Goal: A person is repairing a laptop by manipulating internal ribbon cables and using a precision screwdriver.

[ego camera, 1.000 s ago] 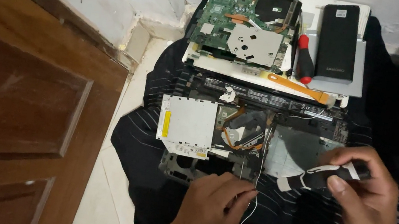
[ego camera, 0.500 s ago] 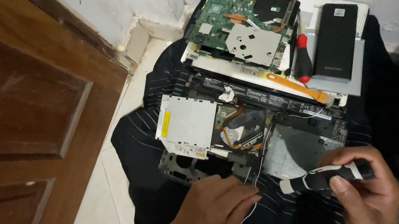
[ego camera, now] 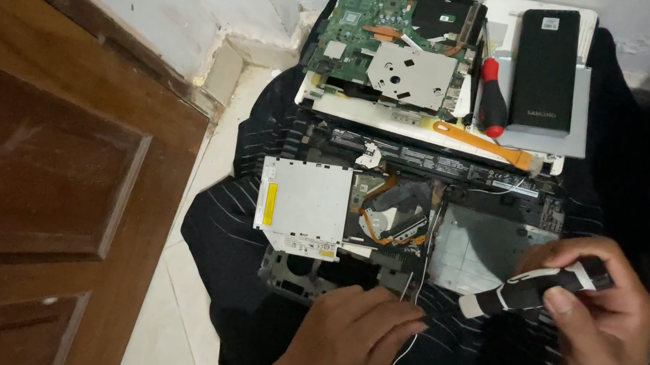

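Our right hand (ego camera: 597,320) has barely shifted over the last second, fingers wrapped round the screwdriver (ego camera: 531,289), tip angled down-left toward the left hand (ego camera: 358,329). That one stays flat, fingers loosely spread, on the chassis (ego camera: 423,225) edge. So we're paused, not turning. Just beyond the left hand: a silver drive (ego camera: 305,198) with a yellow strip label.

Right hand (ego camera: 595,329) has dropped slightly and turned; the black-and-white screwdriver (ego camera: 532,288) it grips now lies flatter, tip lower, pointing toward the left hand. Left hand (ego camera: 356,337) has slid a little right along the opened laptop's (ego camera: 389,220) near edge, fingers (ego camera: 399,318) closer to the tip.
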